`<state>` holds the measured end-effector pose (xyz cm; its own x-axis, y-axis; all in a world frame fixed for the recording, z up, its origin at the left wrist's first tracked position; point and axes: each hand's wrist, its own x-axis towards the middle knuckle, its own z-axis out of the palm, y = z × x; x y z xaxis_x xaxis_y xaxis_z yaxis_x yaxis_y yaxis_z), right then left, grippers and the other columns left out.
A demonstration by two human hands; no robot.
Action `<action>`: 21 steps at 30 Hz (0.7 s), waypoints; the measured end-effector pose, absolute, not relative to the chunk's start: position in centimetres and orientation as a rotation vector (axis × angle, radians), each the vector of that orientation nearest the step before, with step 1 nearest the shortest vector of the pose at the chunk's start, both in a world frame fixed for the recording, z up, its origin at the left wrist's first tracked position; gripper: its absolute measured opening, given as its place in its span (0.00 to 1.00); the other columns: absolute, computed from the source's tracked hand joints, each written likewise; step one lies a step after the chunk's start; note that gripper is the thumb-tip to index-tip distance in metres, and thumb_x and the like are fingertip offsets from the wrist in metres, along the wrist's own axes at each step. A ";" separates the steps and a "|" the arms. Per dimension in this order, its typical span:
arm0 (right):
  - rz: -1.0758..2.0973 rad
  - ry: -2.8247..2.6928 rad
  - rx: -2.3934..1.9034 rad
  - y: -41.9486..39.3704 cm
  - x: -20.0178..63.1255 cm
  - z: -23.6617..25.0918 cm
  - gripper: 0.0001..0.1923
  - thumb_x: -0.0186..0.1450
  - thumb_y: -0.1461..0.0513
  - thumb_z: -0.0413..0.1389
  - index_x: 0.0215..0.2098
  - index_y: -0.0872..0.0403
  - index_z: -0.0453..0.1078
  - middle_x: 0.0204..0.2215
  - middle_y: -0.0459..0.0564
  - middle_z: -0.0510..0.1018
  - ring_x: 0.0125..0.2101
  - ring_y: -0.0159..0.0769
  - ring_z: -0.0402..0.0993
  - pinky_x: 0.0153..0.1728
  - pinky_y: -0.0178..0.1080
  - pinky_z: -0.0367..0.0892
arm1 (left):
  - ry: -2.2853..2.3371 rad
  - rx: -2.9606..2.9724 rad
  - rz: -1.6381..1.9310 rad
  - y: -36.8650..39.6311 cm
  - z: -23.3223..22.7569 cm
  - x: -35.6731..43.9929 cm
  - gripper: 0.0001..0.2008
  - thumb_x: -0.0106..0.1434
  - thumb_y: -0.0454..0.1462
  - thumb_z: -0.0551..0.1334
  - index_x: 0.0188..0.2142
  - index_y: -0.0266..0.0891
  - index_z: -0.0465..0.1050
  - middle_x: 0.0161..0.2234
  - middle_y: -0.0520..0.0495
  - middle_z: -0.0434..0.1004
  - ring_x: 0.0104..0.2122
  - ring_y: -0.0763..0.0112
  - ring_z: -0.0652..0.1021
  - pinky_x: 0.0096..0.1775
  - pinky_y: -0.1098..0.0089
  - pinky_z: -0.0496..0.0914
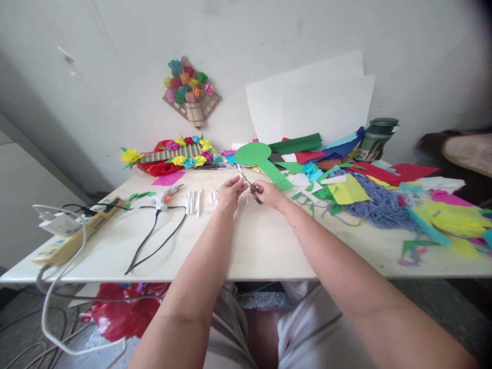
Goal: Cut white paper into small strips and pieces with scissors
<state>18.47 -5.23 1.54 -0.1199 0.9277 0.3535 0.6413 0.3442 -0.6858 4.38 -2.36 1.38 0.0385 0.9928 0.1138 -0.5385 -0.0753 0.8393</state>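
My right hand grips a pair of scissors whose blades point up and left over the white table. My left hand pinches something small and pale right at the blades; I cannot make out what it is. Several short white paper rolls lie on the table just left of my hands. A green paddle-shaped paper cutout lies just behind the scissors.
A glue gun with a black cord lies at the left, by a power strip. Coloured paper scraps and purple yarn cover the right side. Paper-flower crafts and white sheets stand at the wall. A green bottle stands at the back right.
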 end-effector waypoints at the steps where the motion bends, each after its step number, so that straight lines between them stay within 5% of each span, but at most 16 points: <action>1: 0.461 -1.857 -1.386 -5.2 18.5 1.6 0.15 0.52 0.53 0.59 0.35 0.52 0.72 0.24 0.44 0.75 0.25 0.30 0.66 0.26 0.31 0.59 | 0.678 0.868 1.450 -2.4 1.4 4.4 0.11 0.44 0.31 0.68 0.29 0.34 0.71 0.25 0.52 0.73 0.24 0.79 0.74 0.36 0.72 0.69; 21: 0.858 -1.664 -1.221 -5.2 18.3 1.6 0.16 0.51 0.51 0.58 0.30 0.54 0.70 0.17 0.41 0.69 0.17 0.25 0.63 0.17 0.28 0.59 | 0.646 0.853 1.422 -2.5 1.5 4.4 0.06 0.49 0.28 0.65 0.28 0.34 0.70 0.22 0.53 0.70 0.23 0.82 0.72 0.31 0.77 0.67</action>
